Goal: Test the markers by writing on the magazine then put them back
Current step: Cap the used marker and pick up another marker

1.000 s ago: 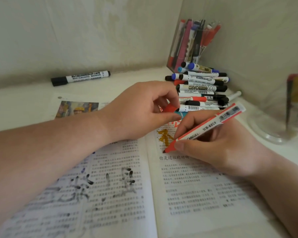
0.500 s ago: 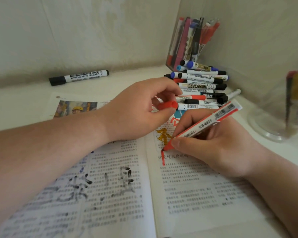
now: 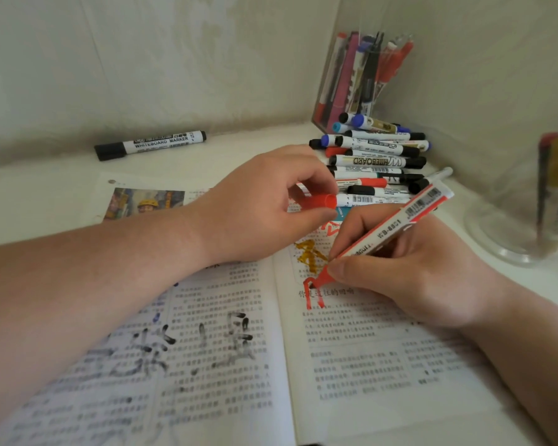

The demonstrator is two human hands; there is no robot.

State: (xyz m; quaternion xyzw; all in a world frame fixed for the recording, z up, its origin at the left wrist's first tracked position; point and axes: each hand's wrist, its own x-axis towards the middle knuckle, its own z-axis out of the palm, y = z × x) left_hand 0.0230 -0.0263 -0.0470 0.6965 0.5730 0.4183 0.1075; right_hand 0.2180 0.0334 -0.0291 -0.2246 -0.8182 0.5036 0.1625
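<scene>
An open magazine (image 3: 368, 365) lies flat before me, with black scribbles on its left page and orange and red marks on the right page. My right hand (image 3: 413, 275) grips a red-and-white marker (image 3: 390, 230), its tip touching the right page at fresh red strokes (image 3: 313, 292). My left hand (image 3: 258, 204) hovers just above and left, pinching the marker's red cap (image 3: 319, 201) between thumb and fingers.
A pile of several capped markers (image 3: 374, 162) lies behind the hands. A clear holder (image 3: 361, 82) with upright pens stands in the corner. One black whiteboard marker (image 3: 149, 144) lies alone by the back wall. A clear round container (image 3: 529, 220) sits at the right.
My right hand has drawn red strokes on the right page, where there were none a second ago. My left hand has turned slightly, so the red cap shows more.
</scene>
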